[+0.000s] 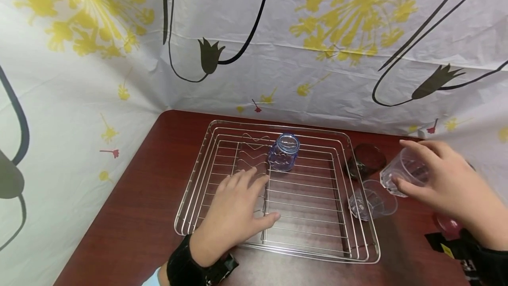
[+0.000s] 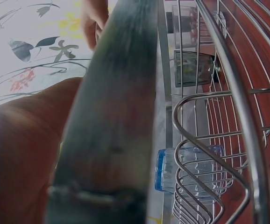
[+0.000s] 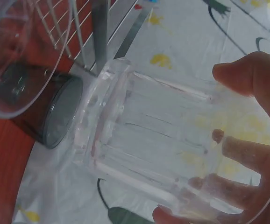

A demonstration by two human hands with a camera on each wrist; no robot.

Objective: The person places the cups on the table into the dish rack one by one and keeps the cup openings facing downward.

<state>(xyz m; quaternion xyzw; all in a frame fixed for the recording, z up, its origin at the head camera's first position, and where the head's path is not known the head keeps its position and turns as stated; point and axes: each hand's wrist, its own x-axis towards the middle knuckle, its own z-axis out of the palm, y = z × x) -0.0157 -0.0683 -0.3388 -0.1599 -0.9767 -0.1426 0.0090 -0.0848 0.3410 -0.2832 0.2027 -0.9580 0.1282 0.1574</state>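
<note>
My right hand (image 1: pixel 448 180) grips a clear tumbler (image 1: pixel 405 172) above the table, to the right of the wire dish rack (image 1: pixel 305 208). In the right wrist view, thumb and fingers lie around that tumbler (image 3: pixel 149 140). Over the left part of the rack hovers my left hand (image 1: pixel 234 208), fingers spread and holding nothing. A blue glass (image 1: pixel 283 152) stands upside down in the rack, near its back; the left wrist view shows this blue glass (image 2: pixel 191 170) behind the bent wires.
Right of the rack are a dark smoky glass (image 1: pixel 367 161) and another clear tumbler (image 1: pixel 377 200). A reddish-pink glass (image 1: pixel 448 223) is partly hidden below the right forearm. Patterned cloth (image 1: pixel 270 69) hangs behind the dark red table (image 1: pixel 119 220).
</note>
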